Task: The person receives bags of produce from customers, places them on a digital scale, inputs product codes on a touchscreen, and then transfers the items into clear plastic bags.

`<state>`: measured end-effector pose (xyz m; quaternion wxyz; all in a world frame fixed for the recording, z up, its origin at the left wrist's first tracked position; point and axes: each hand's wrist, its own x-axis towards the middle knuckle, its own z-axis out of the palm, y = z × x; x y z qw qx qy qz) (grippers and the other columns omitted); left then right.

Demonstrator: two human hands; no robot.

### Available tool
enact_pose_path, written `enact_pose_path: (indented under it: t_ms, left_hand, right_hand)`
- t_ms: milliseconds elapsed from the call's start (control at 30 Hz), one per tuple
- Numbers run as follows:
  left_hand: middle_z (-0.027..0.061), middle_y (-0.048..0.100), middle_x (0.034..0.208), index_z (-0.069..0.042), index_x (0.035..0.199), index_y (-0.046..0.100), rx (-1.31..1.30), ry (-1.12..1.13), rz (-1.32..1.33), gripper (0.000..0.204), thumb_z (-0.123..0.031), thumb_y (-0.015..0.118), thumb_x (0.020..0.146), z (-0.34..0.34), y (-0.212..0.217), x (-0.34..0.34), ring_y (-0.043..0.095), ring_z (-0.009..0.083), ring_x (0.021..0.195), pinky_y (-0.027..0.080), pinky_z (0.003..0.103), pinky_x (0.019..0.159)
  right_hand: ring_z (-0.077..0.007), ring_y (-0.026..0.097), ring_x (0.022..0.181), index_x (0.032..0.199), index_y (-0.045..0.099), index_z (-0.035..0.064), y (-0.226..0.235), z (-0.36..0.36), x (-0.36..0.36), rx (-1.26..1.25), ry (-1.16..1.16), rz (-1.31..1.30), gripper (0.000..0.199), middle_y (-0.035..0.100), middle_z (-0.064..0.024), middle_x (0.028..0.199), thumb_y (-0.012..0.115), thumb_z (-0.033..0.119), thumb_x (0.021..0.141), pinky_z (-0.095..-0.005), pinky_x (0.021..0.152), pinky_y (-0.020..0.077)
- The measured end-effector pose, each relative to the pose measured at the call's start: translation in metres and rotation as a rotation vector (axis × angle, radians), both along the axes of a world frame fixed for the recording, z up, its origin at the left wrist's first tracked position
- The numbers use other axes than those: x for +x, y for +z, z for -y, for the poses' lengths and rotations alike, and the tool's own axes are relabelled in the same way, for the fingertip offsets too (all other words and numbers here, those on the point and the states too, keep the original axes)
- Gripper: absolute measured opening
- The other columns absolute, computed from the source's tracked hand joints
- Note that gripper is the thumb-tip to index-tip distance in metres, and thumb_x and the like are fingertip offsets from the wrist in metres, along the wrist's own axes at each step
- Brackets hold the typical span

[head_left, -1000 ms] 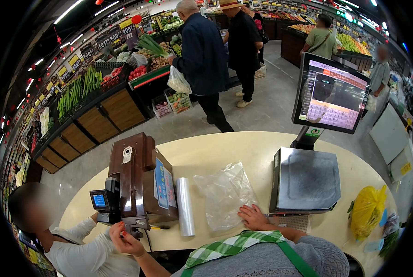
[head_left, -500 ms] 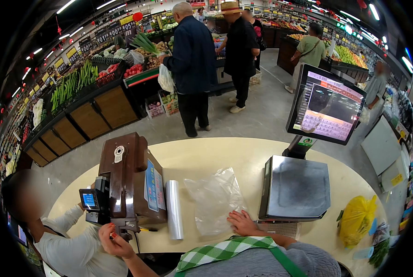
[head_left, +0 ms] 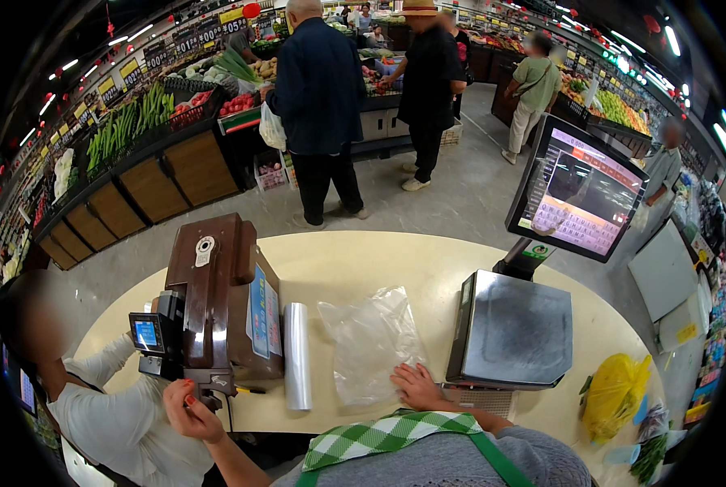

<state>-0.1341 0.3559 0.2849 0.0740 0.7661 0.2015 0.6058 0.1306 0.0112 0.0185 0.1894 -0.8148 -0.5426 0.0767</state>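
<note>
Worn on head, left of pair, fisheye. Looks down and forward over table (head_left: 371, 258), from close above; catches checked apron (head_left: 391, 441) at lower edge, extends to floor (head_left: 253, 214) and vegetable stand (head_left: 148, 193) farther off. Bends straight edges toward rim.

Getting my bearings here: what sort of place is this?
Looks like a supermarket's produce section, probably its weighing counter: heaped green vegetables, a flat-topped scale and a roll of clear plastic suggest it.
</note>
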Motion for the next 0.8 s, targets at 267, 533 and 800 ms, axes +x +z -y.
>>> enact_pose_path:
  t_ms: [267, 533, 800]
  left_hand:
    - [0.0178, 0.061, 0.087, 0.008, 0.091, 0.060, 0.039, -0.007, -0.037, 0.016, 0.004, 0.045, 0.086, -0.0023, -0.0006, -0.0028, 0.060, 0.0302, 0.080, 0.051, 0.036, 0.070]
    - [0.0174, 0.061, 0.084, 0.007, 0.087, 0.060, 0.031, 0.017, -0.028, 0.015, 0.004, 0.046, 0.085, -0.0018, 0.0012, 0.0000, 0.060, 0.0311, 0.078, 0.051, 0.038, 0.070]
    - [0.0174, 0.061, 0.086, 0.007, 0.087, 0.060, 0.024, -0.002, -0.051, 0.015, 0.005, 0.046, 0.085, -0.0006, 0.0014, -0.0013, 0.060, 0.0306, 0.079, 0.051, 0.037, 0.070]
  right_hand:
    - [-0.0238, 0.036, 0.140, 0.135, 0.052, 0.0139, 0.0017, 0.0011, -0.0029, 0.000, -0.004, 0.017, 0.049, 0.046, -0.0080, 0.146, 0.061, 0.024, 0.088, -0.0514, 0.116, 0.0208]
    - [-0.0238, 0.040, 0.138, 0.134, 0.054, 0.0132, 0.0042, -0.0047, -0.0002, -0.010, -0.008, 0.068, 0.047, 0.049, -0.0081, 0.143, 0.060, 0.024, 0.088, -0.0522, 0.114, 0.0244]
    - [-0.0242, 0.039, 0.138, 0.133, 0.055, 0.0136, -0.0012, -0.0018, 0.0002, 0.030, -0.001, 0.050, 0.049, 0.049, -0.0081, 0.144, 0.063, 0.023, 0.086, -0.0521, 0.114, 0.0251]
